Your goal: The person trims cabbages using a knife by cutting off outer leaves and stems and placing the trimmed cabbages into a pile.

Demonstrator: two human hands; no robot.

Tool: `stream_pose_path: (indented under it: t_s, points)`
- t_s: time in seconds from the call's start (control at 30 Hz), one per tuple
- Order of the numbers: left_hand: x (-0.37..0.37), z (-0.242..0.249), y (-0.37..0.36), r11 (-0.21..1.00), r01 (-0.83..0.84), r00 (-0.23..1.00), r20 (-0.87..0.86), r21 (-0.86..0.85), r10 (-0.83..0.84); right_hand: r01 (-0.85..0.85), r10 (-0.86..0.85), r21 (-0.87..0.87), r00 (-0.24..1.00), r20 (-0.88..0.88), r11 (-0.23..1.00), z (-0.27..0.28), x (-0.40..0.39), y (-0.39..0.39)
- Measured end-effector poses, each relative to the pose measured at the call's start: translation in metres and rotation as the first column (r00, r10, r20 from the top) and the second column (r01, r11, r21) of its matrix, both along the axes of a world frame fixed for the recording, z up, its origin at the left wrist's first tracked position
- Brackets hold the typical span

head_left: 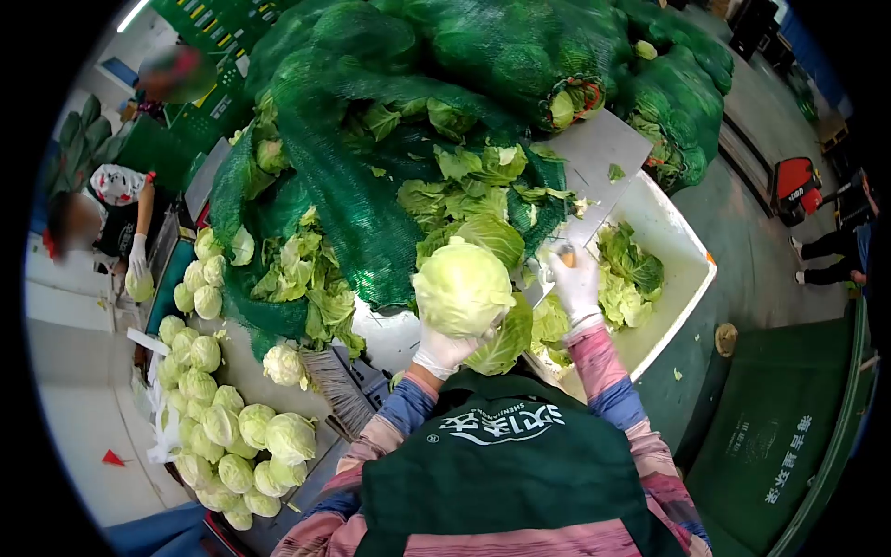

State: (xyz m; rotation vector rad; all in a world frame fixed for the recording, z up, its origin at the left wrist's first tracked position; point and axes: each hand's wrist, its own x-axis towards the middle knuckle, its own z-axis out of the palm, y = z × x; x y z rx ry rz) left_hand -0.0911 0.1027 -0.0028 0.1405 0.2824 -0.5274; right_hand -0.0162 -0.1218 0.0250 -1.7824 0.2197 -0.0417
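Observation:
A trimmed pale green cabbage rests in my left hand, whose gloved fingers hold it from below and the side. Loose outer leaves hang beside and under it. My gloved right hand is closed around a knife, right of the cabbage and apart from it. Only the brownish handle shows clearly; the blade is hard to make out. Below this hand, a white bin holds cut-off leaves. More leaves lie on green netting just beyond the cabbage.
Trimmed cabbages are heaped at left, near a brush. Full green net sacks rise at the back. Another person's gloved hand holds a cabbage at far left. A large green bin stands at right.

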Motion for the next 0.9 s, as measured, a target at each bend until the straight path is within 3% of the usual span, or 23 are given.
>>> stream_pose_path:
  t_s: [0.03,0.1,0.13,0.2,0.27,0.3,0.33,0.43,0.47,0.5,0.57,0.67,0.77,0.8,0.9]
  points:
    - [0.000,0.000,0.002,0.975,0.025,0.999,-0.016,-0.222,-0.030,-0.015,0.015,0.001,1.000,0.005,1.000,-0.011,0.001,-0.008]
    - [0.001,0.001,0.009,0.930,0.017,0.999,-0.029,-0.367,-0.030,-0.166,0.154,-0.172,0.985,-0.084,0.971,-0.004,-0.005,-0.006]
    - [0.001,0.002,0.013,0.900,0.016,0.999,-0.036,-0.435,-0.035,-0.183,0.194,0.084,0.971,-0.138,0.979,0.009,-0.014,0.005]
    - [0.003,0.008,0.015,0.906,-0.018,1.000,-0.028,-0.423,0.007,-0.246,0.257,0.207,0.966,-0.030,0.947,0.055,-0.029,0.041]
    - [0.002,0.011,0.015,0.909,-0.036,0.999,-0.016,-0.416,0.032,-0.348,0.349,-0.071,0.863,0.364,0.935,0.071,-0.036,0.068]
    - [0.000,0.001,0.016,0.921,-0.060,0.998,-0.021,-0.386,0.056,-0.358,0.401,-0.182,0.785,0.472,0.916,0.072,-0.033,0.075]
    - [-0.002,-0.006,0.018,0.932,-0.084,0.996,-0.026,-0.354,0.080,-0.371,0.445,-0.250,0.792,0.418,0.894,0.060,-0.030,0.079]
    - [-0.010,0.000,0.023,0.938,-0.110,0.994,-0.042,-0.330,0.102,-0.409,0.394,0.197,0.912,0.109,0.891,0.048,-0.023,0.083]
    - [-0.015,-0.003,0.032,0.926,-0.137,0.991,-0.054,-0.352,0.126,-0.322,0.313,0.057,0.941,0.129,0.945,0.035,-0.019,0.081]
    - [-0.019,-0.005,0.041,0.913,-0.164,0.986,-0.066,-0.375,0.150,-0.297,0.288,0.084,0.952,0.100,0.951,0.014,-0.016,0.074]
    - [-0.027,-0.006,0.066,0.889,-0.268,0.962,-0.048,-0.372,0.270,-0.228,0.257,0.189,0.954,-0.151,0.955,-0.001,-0.020,0.061]
    - [-0.040,0.003,0.134,0.840,-0.464,0.875,0.004,-0.283,0.484,-0.237,0.257,0.106,0.931,-0.260,0.966,-0.014,-0.030,0.054]
    - [-0.068,-0.011,0.227,0.608,-0.793,0.609,0.065,0.032,0.791,-0.268,0.279,0.076,0.919,-0.280,0.960,-0.034,-0.041,0.053]
    - [-0.075,0.007,0.249,0.614,-0.784,0.605,0.108,-0.089,0.789,-0.285,0.295,0.078,0.913,-0.281,0.955,-0.035,-0.045,0.053]
    - [-0.098,0.021,0.321,0.274,-0.961,0.268,-0.107,0.039,0.957,-0.332,0.323,0.036,0.880,-0.348,0.943,-0.040,-0.051,0.054]
